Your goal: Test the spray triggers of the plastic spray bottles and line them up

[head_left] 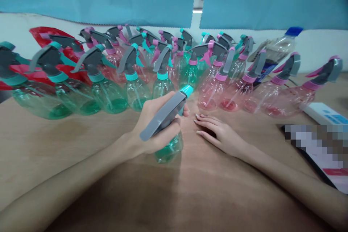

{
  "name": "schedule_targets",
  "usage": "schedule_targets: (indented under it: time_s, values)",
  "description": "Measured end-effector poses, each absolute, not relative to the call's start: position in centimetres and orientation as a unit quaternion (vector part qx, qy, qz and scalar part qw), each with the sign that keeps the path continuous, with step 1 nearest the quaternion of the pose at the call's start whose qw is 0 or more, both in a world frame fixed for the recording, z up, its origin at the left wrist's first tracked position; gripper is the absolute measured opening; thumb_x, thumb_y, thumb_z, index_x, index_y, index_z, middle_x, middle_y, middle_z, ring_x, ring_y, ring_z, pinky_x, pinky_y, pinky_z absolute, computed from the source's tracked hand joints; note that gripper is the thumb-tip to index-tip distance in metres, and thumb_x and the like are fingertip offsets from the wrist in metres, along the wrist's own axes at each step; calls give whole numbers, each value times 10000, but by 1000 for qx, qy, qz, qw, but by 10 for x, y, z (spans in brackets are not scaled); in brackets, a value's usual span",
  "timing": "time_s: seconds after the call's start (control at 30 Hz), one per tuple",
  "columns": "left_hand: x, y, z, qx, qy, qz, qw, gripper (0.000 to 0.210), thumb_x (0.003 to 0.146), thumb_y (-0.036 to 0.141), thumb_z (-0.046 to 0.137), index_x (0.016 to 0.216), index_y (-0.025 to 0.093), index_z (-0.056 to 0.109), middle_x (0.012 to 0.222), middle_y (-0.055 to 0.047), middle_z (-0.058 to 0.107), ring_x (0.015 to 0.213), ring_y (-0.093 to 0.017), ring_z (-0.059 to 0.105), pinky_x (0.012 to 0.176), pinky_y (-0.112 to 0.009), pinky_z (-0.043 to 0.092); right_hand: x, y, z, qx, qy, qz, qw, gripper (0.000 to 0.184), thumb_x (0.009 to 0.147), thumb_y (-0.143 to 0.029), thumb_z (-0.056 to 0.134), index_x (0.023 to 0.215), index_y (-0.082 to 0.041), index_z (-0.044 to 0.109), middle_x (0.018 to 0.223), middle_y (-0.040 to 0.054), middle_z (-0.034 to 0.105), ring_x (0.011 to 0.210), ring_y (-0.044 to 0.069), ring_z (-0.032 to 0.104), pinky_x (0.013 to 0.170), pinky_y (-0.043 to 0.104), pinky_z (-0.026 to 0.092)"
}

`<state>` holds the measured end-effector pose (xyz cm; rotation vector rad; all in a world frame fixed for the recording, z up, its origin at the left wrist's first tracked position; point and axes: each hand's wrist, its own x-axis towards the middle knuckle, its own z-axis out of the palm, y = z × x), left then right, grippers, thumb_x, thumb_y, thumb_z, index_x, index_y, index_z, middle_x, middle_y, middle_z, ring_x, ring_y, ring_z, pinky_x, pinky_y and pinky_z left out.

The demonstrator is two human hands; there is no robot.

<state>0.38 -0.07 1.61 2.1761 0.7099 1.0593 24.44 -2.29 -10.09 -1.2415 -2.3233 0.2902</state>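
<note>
My left hand [152,119] is wrapped round the neck of a green spray bottle [170,148] with a grey and turquoise trigger head. Its nozzle points away from me, up and to the right, and green liquid shows in the lower part. To the right, my right hand [220,132] lies palm down on the wooden table [114,195], fingers stretched out and holding nothing. Just beyond my hands stand a green spray bottle [133,92] with a turquoise collar and a pink spray bottle [212,92] with a pink collar.
Several more green and pink spray bottles [108,94] line the back of the table. Behind them at right leans a clear bottle with a blue cap [282,47]. A red plastic bag [51,32] is at far left. A white box [326,112] lies at right, near a dark-edged, blurred flat item [307,156].
</note>
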Motion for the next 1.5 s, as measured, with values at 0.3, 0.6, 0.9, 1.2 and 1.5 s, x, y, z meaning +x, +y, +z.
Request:
schedule_targets:
  time_s: [0.3, 0.6, 0.9, 1.2, 1.5]
  values:
    - [3, -1, 16, 819, 262, 407, 308, 108, 688, 114, 497, 766, 188, 492, 683, 37, 568, 570, -98, 515, 550, -217, 420, 245, -22, -103, -454, -851, 103, 243, 391, 969, -379, 475, 1293, -183, 573, 1361, 116, 573, 1307, 263, 483, 1070, 505, 427]
    - [5, -3, 16, 810, 289, 383, 338, 284, 752, 162, 487, 1018, 180, 582, 689, 45, 476, 481, -95, 366, 521, -251, 368, 244, -23, -101, -453, -848, 105, 253, 376, 965, -364, 484, 1279, -182, 584, 1337, 125, 592, 1290, 272, 501, 1059, 509, 440]
    - [8, -9, 15, 812, 318, 405, 273, 335, 752, 153, 509, 1075, 146, 599, 680, 21, 562, 591, -139, 535, 612, -279, 437, 243, -22, -101, -452, -850, 101, 252, 377, 967, -358, 474, 1278, -175, 586, 1345, 129, 585, 1286, 273, 505, 1064, 496, 435]
    - [12, -11, 4, 792, 269, 423, 348, 347, 781, 97, 530, 1119, 174, 539, 1112, -68, 636, 963, -195, 666, 756, -287, 540, 244, -20, -103, -448, -852, 96, 251, 376, 967, -359, 472, 1266, -169, 596, 1333, 135, 593, 1278, 270, 512, 1061, 475, 439]
    - [20, -16, -1, 776, 263, 425, 385, 326, 791, 116, 512, 1108, 190, 522, 1216, -77, 587, 1038, -205, 653, 786, -309, 560, 245, -27, -84, -435, -851, 111, 271, 371, 939, -366, 518, 1277, -227, 580, 1344, 136, 561, 1247, 284, 529, 1002, 507, 471]
